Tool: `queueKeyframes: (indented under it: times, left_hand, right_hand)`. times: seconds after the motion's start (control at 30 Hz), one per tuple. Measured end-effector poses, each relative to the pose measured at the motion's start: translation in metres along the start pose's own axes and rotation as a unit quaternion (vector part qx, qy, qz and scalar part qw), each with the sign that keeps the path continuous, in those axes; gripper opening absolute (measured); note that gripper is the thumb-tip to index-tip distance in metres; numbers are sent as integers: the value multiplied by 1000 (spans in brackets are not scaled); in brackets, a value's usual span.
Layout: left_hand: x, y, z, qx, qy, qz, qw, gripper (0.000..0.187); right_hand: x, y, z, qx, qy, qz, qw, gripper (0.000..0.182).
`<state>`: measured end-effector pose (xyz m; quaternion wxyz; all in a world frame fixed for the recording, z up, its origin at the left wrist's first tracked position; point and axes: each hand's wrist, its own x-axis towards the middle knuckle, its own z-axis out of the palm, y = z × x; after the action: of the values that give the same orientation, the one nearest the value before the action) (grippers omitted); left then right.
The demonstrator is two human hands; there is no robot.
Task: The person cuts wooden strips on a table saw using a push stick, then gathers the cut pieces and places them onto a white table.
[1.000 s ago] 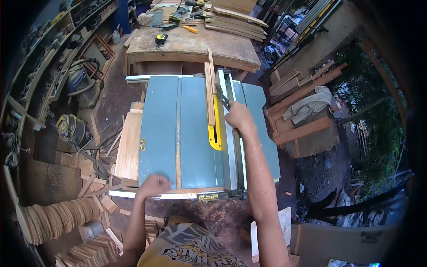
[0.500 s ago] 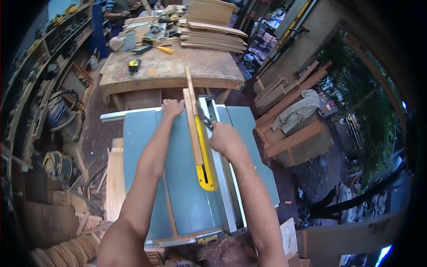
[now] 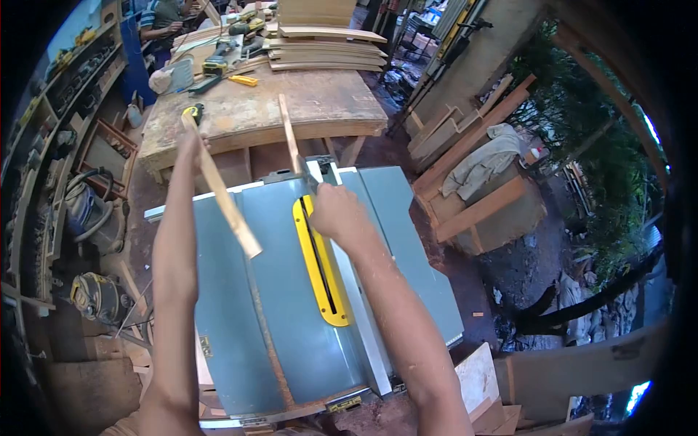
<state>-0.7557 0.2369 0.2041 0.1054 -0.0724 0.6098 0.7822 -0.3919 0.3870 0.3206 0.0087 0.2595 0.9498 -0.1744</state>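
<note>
My left hand (image 3: pixel 190 145) is closed around a narrow wooden strip (image 3: pixel 224 200), held at its far part over the left side of the table saw (image 3: pixel 287 349). The strip slants, its near end hanging above the blue-grey top. My right hand (image 3: pixel 338 212) is wrapped round a dark push stick (image 3: pixel 311 187), mostly hidden by the fingers, beside the metal rip fence (image 3: pixel 371 341). To its left lies the yellow slotted throat plate (image 3: pixel 323 272). A second wooden strip (image 3: pixel 289 131) extends from beyond the plate toward the workbench.
The wooden workbench (image 3: pixel 247 120) behind the saw carries a tape measure (image 3: pixel 195 111), a drill (image 3: pixel 214 65) and stacked boards (image 3: pixel 327 57). Shop vacuums (image 3: pixel 98 296) stand left. A person (image 3: pixel 163 25) is at the far left. A cloth (image 3: pixel 487 160) lies right.
My left hand has gone from the saw's far edge out to the left, carrying one strip away from the other. My right hand stays near the fence. The view has shifted a little.
</note>
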Motion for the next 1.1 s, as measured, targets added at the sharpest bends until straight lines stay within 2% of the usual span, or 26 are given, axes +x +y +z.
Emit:
queueKeyframes:
  times: [0.03, 0.17, 0.2, 0.23, 0.27, 0.3, 0.33, 0.37, 0.4, 0.43, 0.47, 0.53, 0.6, 0.63, 0.7, 0.73, 0.8, 0.83, 0.87, 0.97, 1.1]
  left_hand:
    - [-19, 18, -23, -38, -25, 30, 998, 38]
    - [-139, 50, -117, 104, -122, -33, 986, 34]
    - [-181, 48, -132, 113, -97, -60, 987, 32]
    - [-216, 42, -150, 174, -125, -73, 974, 30]
    - [-244, 21, -166, 151, -124, -72, 978, 31]
    - [-280, 13, -177, 164, -151, -122, 967, 32]
    - [-293, -26, -205, 197, -186, -157, 950, 34]
    - [-323, -41, -208, 192, -216, -197, 937, 35]
    - [-348, -52, -205, 179, -227, -232, 929, 35]
    - [-368, -63, -198, 152, -189, -288, 926, 39]
    - [-376, -74, -197, 83, -205, -318, 922, 42]
    - [-379, -90, -184, 75, -221, -281, 931, 37]
    - [-357, -114, -170, 90, -182, -175, 963, 33]
    - [-346, -123, -162, 98, -164, -121, 974, 32]
    - [-330, -140, -148, 114, -122, -57, 984, 29]
    - [-319, -143, -140, 122, -99, -21, 987, 27]
    - [-317, -130, -131, 229, -77, -21, 970, 23]
    - [-311, -124, -128, 280, -59, -16, 958, 20]
    - [-311, -129, -130, 260, -50, 7, 964, 18]
    - [-311, -140, -128, 310, -34, 34, 949, 18]
    - [-309, -142, -131, 296, -37, 22, 954, 17]
  right_hand:
    - [8, -1, 4, 4, 1, 1, 1000, 21]
    - [20, -5, 8, 6, -15, 7, 1000, 23]
    - [23, -4, 10, 25, -26, 14, 999, 24]
    - [33, 1, 14, 28, -24, 5, 999, 25]
    - [46, 8, 25, 33, -23, 0, 999, 27]
    - [59, 14, 33, 38, -22, -7, 999, 28]
    - [76, 21, 38, 9, 52, -36, 998, 29]
    - [83, 24, 43, -18, 122, -64, 990, 30]
    - [76, 10, 28, -12, 106, -34, 994, 36]
    - [73, -5, 9, -9, 91, -7, 996, 43]
    - [80, -9, 3, 11, 127, -2, 992, 43]
    - [101, -12, -7, 42, 170, 3, 984, 43]
    - [125, -19, -15, 60, 184, 23, 981, 36]
    - [140, -20, -12, 36, 218, -4, 975, 36]
    - [163, -22, -9, 138, 81, 16, 987, 26]
    - [187, -22, 8, 180, 43, 36, 982, 22]
    - [252, -15, 61, 264, -36, 74, 961, 18]
    - [279, -33, 59, 262, -30, 68, 962, 17]
    - [295, -52, 57, 259, -31, 69, 963, 17]
    - [294, -70, 70, 237, -70, 124, 961, 17]
    - [334, -63, 77, 229, -85, 140, 960, 18]
